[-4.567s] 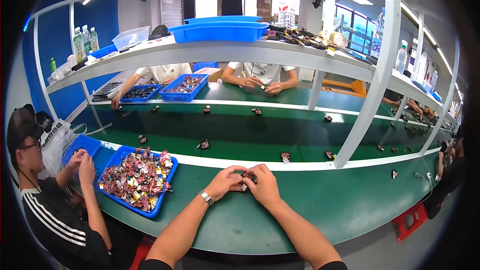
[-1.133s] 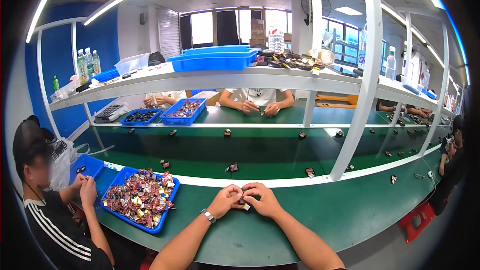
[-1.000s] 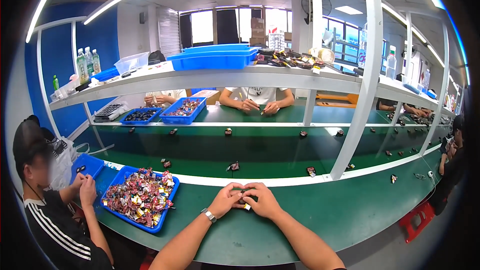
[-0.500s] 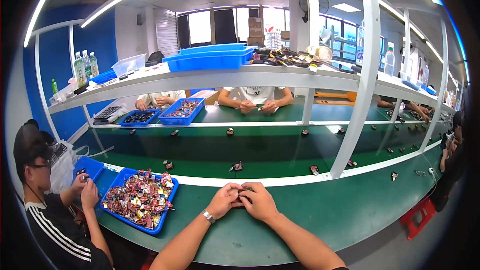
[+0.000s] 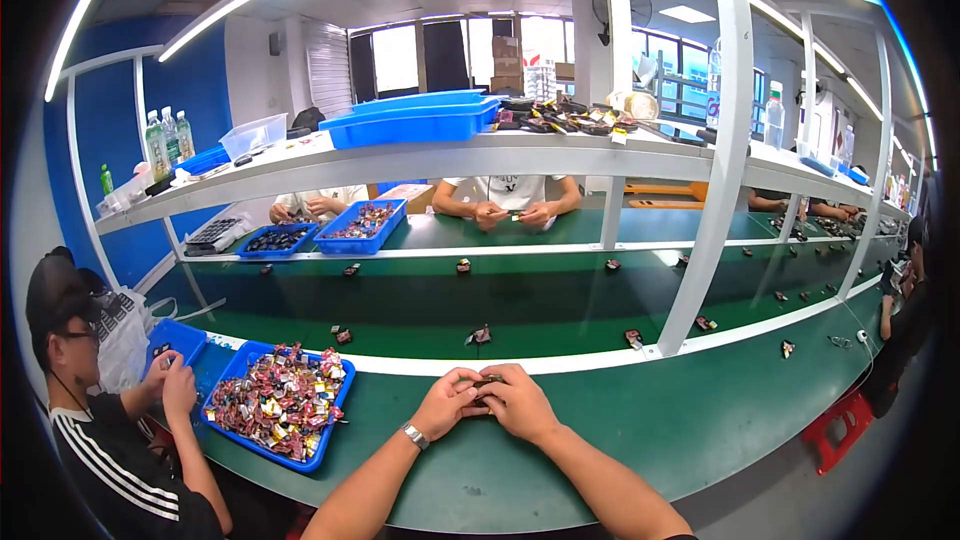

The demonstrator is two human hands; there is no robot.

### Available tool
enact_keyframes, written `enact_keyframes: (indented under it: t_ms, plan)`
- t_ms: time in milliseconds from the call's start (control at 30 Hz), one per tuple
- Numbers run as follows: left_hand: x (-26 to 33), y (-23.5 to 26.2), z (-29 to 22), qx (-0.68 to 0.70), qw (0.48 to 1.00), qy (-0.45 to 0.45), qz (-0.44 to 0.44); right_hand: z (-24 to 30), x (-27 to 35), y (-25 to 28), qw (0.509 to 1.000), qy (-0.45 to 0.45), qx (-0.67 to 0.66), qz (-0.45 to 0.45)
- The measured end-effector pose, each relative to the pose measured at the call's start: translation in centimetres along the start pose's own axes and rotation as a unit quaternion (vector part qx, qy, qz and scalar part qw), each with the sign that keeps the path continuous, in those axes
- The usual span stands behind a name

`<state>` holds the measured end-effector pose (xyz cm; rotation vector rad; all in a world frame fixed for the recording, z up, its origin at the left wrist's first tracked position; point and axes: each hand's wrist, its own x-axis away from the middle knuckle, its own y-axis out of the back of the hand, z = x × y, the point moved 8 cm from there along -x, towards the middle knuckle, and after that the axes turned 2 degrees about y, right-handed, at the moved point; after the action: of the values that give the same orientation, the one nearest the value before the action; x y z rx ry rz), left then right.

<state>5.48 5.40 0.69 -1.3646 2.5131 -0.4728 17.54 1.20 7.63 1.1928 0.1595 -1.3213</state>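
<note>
My left hand and my right hand meet over the green worktop, fingertips closed together on one small dark piece. Fingers cover most of it, so its exact kind cannot be made out. A metal-banded watch circles my left wrist. To the left of my hands, a blue tray is heaped with small red, yellow and white wired electronic parts.
A white rail and slanting post separate the worktop from a green conveyor belt carrying scattered small parts. Overhead runs a shelf bearing blue trays and bottles. A co-worker sits at left; others work across the belt.
Parts on the belt have shifted slightly to the right. My hands stay together on the dark piece, with only slight finger movement.
</note>
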Motion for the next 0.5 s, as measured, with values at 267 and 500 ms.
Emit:
enact_keyframes:
  t_ms: [267,500]
  plan:
    - [0.06,-0.11,-0.05,0.005,1.000,-0.008,-0.003,-0.94,0.01,0.05,0.998,-0.032,-0.056,0.002]
    - [-0.04,0.04,0.47,0.019,1.000,0.008,0.008,-0.24,-0.01,0.16,1.000,-0.011,-0.002,-0.009]
